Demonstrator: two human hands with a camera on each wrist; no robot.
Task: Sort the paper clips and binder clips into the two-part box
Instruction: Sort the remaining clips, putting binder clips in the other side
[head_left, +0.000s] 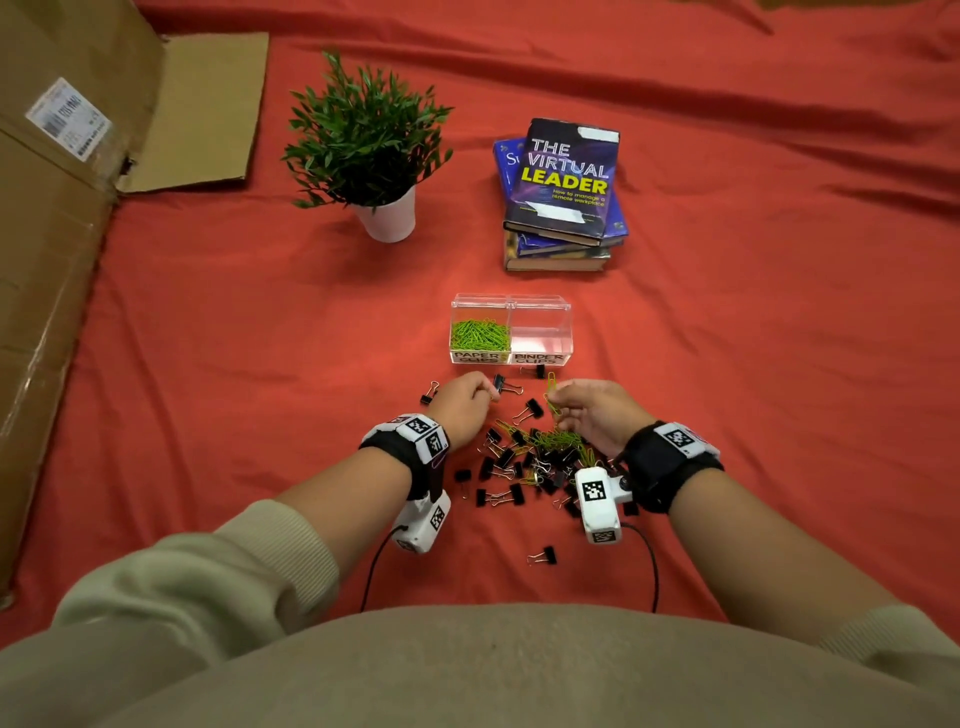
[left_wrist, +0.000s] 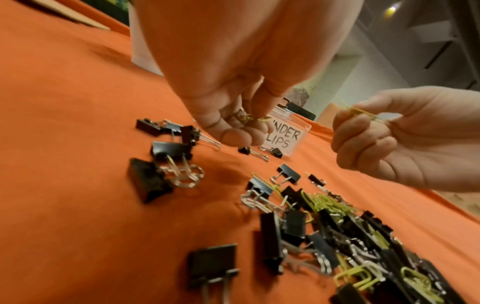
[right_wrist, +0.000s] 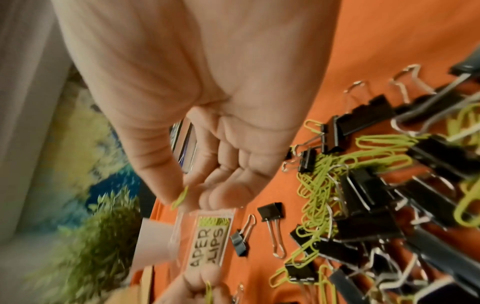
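Note:
The clear two-part box (head_left: 566, 332) stands on the red cloth; its left half, labelled PAPER CLIPS, holds green paper clips (head_left: 478, 332), and the BINDER CLIPS half looks empty. In front of it lies a mixed pile (head_left: 540, 460) of black binder clips and green paper clips. My left hand (head_left: 488, 395) hovers left of the pile, fingers curled round a few green paper clips (left_wrist: 253, 119). My right hand (head_left: 558, 402) is above the pile's far edge and pinches green paper clips (head_left: 551, 391) between thumb and fingers (right_wrist: 182, 197).
Stray binder clips lie near the box (head_left: 501, 383), to the left (head_left: 428, 393) and close to me (head_left: 543, 556). A potted plant (head_left: 371, 156) and a stack of books (head_left: 563, 192) stand behind the box. A large cardboard box (head_left: 62, 208) is at the left.

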